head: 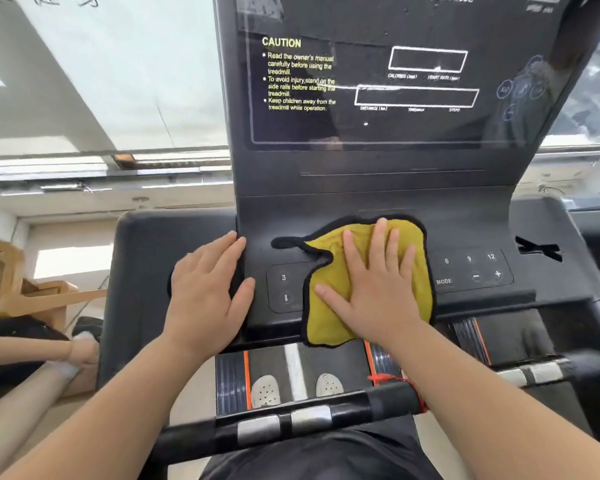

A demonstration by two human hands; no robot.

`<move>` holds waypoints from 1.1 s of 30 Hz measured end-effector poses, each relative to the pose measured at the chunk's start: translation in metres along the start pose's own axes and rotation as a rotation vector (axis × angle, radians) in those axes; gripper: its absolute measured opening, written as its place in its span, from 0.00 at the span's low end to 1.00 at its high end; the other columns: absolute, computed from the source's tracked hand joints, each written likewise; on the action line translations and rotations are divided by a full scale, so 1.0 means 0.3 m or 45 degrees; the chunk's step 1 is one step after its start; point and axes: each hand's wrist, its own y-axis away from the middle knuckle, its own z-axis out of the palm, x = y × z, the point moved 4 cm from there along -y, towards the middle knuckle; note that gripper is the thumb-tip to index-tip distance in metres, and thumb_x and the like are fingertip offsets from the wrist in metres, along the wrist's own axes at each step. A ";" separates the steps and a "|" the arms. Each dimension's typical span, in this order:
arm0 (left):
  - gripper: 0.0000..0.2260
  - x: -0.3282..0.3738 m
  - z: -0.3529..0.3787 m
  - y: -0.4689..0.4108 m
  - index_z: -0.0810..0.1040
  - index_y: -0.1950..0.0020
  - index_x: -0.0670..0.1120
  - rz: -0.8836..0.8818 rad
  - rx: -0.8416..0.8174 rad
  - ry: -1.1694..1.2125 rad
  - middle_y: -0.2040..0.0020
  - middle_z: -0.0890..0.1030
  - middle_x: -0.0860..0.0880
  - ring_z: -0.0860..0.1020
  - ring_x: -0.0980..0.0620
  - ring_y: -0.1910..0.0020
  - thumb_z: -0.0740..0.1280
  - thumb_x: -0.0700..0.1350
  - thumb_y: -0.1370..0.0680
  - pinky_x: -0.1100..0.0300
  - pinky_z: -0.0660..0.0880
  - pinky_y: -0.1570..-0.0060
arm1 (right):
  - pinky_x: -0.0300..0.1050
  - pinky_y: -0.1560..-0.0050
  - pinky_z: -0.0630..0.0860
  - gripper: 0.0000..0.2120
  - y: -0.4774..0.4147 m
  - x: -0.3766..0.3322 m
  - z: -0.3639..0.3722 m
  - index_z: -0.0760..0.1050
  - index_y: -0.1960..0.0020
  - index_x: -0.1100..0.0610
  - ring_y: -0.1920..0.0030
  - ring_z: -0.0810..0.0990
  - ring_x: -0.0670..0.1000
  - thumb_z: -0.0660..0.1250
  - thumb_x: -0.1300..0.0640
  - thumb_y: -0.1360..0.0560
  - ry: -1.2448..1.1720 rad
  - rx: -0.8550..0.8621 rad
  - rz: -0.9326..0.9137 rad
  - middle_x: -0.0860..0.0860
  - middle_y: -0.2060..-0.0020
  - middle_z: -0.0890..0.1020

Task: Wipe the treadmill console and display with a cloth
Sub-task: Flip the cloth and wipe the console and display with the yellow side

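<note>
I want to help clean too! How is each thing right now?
cloth: spread flat on the console, under a hand
right hand: fingers straight, pressing the cloth
left hand: flat, resting on the console's left side
display: dark, number boxes blank
left buttons: partly covered by the cloth

Display (378, 84): yellow "CAUTION" heading with 3 bullets on owner's manual, side rails, children; small labels "DISTANCE (km)", "CALORIES", "HEART RATE"; cut-off "MODE" at top. Console (465, 233) keys: 3, 6, 9, 12, "MODE", −, +.
</note>
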 end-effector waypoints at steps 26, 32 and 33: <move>0.29 -0.006 -0.005 -0.003 0.69 0.23 0.44 0.013 0.037 0.055 0.24 0.71 0.45 0.68 0.42 0.24 0.53 0.54 0.21 0.37 0.61 0.26 | 0.73 0.23 0.40 0.58 -0.007 -0.202 -0.025 0.39 0.17 0.59 0.21 0.37 0.74 0.38 0.17 0.31 -0.126 -0.019 0.114 0.72 0.21 0.39; 0.28 -0.001 0.004 0.002 0.72 0.26 0.40 0.047 0.085 0.048 0.26 0.73 0.41 0.70 0.39 0.27 0.55 0.52 0.21 0.38 0.65 0.28 | 0.68 0.20 0.46 0.40 0.065 -0.277 0.005 0.47 0.16 0.48 0.18 0.39 0.66 0.47 0.28 0.21 -0.053 0.057 -0.590 0.57 0.16 0.45; 0.27 -0.002 0.010 0.003 0.72 0.26 0.40 0.054 0.077 0.034 0.26 0.73 0.42 0.70 0.39 0.27 0.54 0.52 0.21 0.37 0.65 0.28 | 0.67 0.20 0.46 0.39 0.078 -0.243 0.012 0.48 0.16 0.47 0.18 0.41 0.65 0.48 0.28 0.20 -0.037 0.073 -0.618 0.56 0.16 0.46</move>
